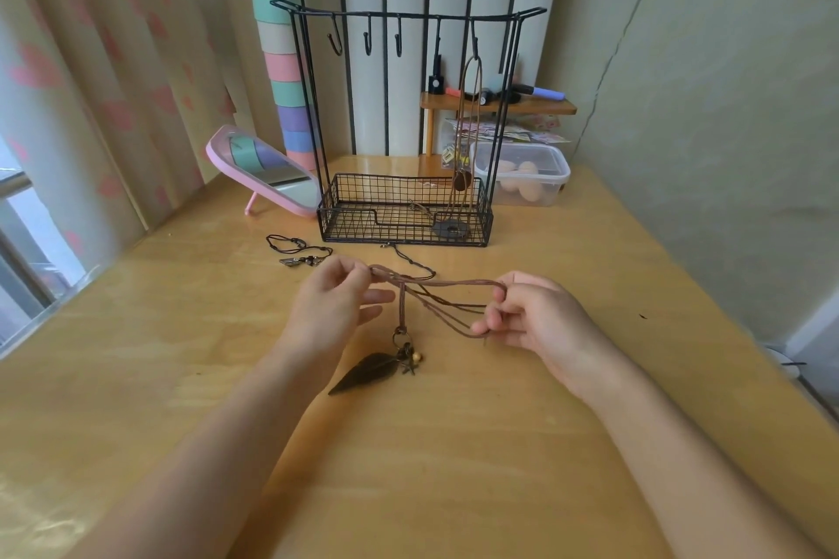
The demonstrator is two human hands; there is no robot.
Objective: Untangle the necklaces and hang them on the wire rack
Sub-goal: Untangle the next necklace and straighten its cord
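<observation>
I hold a brown cord necklace (436,286) stretched between both hands above the wooden table (454,468). My left hand (331,309) pinches one end of the cord. My right hand (535,322) grips the looped strands at the other end. A dark leaf pendant (363,372) with small beads hangs from the cord and rests on the table. The black wire rack (404,123) stands behind, with several hooks on its top bar. One brown necklace (465,127) hangs from a right hook, its dark pendant down in the basket. A black cord necklace (295,250) lies left of the rack.
A pink-framed mirror (268,168) leans at the rack's left. A lidded plastic box (526,172) and a small wooden shelf (499,104) with cosmetics stand behind right. A thin black cord (415,263) trails on the table just before the rack. Curtains hang left.
</observation>
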